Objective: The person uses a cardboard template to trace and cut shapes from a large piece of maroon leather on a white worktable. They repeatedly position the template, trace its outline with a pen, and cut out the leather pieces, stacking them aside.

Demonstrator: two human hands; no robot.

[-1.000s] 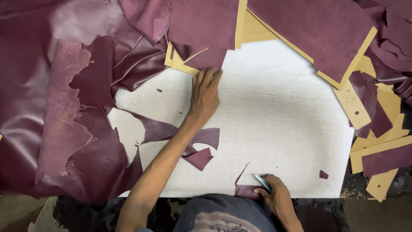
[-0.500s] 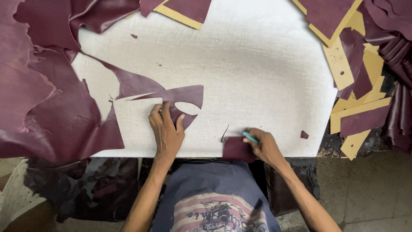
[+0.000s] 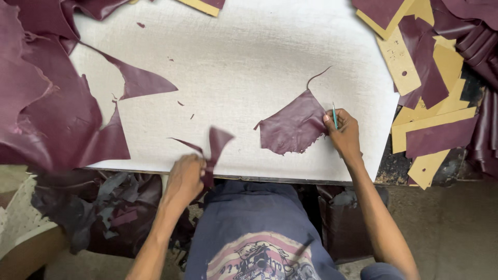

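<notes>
While two hands (image 3: pixel 184 179) work, one leather piece (image 3: pixel 293 127) lies flat.

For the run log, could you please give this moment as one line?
left hand: holds leather scrap at board edge | right hand: holds tool, touches leather piece | hide: left of board

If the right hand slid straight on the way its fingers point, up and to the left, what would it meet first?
The right hand would likely push further onto the maroon leather piece its fingers already touch, then bare white board.
</notes>
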